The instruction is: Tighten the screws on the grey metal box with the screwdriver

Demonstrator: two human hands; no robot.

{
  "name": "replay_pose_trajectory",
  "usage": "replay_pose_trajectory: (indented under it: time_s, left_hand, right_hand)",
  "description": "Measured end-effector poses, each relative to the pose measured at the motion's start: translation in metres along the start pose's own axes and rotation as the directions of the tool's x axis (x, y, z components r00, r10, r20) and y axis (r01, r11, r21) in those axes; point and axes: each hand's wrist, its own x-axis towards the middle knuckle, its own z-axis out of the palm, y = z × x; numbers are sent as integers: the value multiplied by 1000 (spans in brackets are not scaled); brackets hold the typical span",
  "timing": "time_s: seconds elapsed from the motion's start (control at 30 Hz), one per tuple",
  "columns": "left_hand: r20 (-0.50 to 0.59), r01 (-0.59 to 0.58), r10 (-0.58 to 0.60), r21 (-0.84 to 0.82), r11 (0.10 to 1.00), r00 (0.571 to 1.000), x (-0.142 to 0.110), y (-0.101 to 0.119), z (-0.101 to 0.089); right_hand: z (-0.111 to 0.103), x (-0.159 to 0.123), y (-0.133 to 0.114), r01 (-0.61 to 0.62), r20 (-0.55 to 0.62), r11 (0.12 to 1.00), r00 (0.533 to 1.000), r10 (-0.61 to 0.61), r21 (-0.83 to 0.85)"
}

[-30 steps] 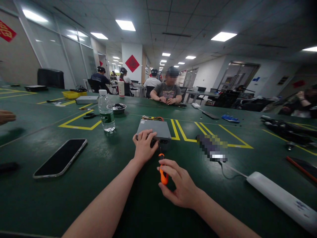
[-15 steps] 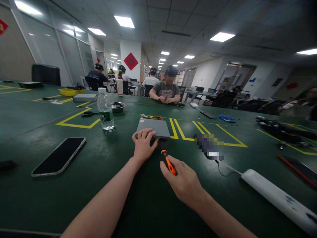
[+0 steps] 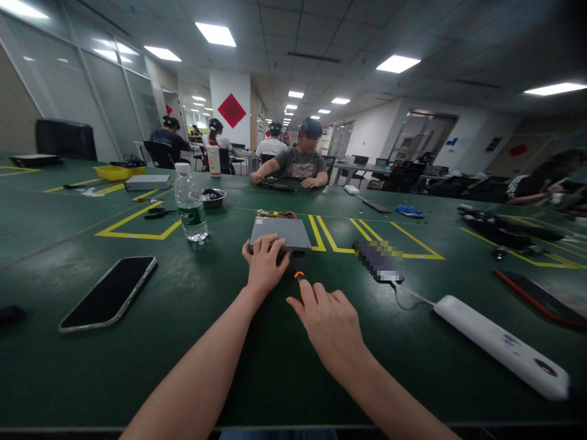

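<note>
A flat grey power supply (image 3: 290,233) with coloured wires at its far side lies on the green table. My left hand (image 3: 266,263) grips its near left part, fingers over the top and thumb at the front face. In my right hand (image 3: 331,318), closed around the handle, is an orange and black screwdriver (image 3: 299,276). The shaft points at the front face of the power supply; its tip is too dark and small to make out. Much of the handle is hidden under my fingers.
On the left are a phone (image 3: 110,293), a water bottle (image 3: 191,211) and a metal bowl (image 3: 214,197). To the right lie a blurred-out device (image 3: 378,261), a white power strip (image 3: 499,342) and a red-edged phone (image 3: 541,299). A person (image 3: 302,160) sits across the table.
My right hand has turned over the screwdriver, covering more of its handle. The view has shifted slightly. Across the table, the person's hands have moved apart.
</note>
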Motion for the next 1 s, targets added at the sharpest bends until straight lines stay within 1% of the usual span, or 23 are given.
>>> replay_pose_trajectory:
  time_s: [0.1,0.23,0.27,0.33,0.43,0.5,0.53,0.6,0.67,0.73,0.8,0.9,1.0]
  left_hand:
    - [-18,-19,19,-2,1000,1000,0,1,-1]
    - [-35,-64,64,10,998,997,0,1,-2]
    - [-38,-75,76,14,997,996,1,0,-2]
    - [-45,-92,92,20,996,995,1,0,-1]
    - [-55,-104,105,24,994,993,1,-1,0]
    - [-60,-107,108,21,994,992,1,-1,1]
    - [-60,-105,106,19,994,993,1,-1,1]
    - [-59,-93,94,20,995,994,1,-1,1]
    - [-57,-82,84,31,996,995,1,-1,1]
    - [-57,-78,80,39,996,995,0,0,1]
    - [-53,-79,81,40,996,995,0,0,1]
    - [-55,-77,79,37,996,995,0,0,1]
    - [-59,-66,68,30,997,996,1,1,2]
  right_hand:
    - [1,0,-6,-35,-1,999,999,35,4]
    - [4,-1,-10,19,-28,1000,999,-18,17]
    - [5,0,-10,14,-27,1000,1000,-13,23]
    - [4,2,-6,-48,-23,998,999,48,28]
    - [-1,8,-1,-193,9,980,981,192,54]
    - [-5,11,-3,-247,51,965,969,243,93]
    - [-7,12,-5,-255,68,960,966,249,116]
    - [-9,12,-12,-241,85,959,969,230,151]
    - [-9,11,-18,-199,81,966,979,188,166]
    - [-8,11,-20,-145,57,976,989,138,161]
    - [-6,11,-17,-124,25,983,992,121,138]
    - [-4,9,-10,-180,-17,979,983,183,97]
    - [0,5,-8,-226,-24,963,972,232,147]
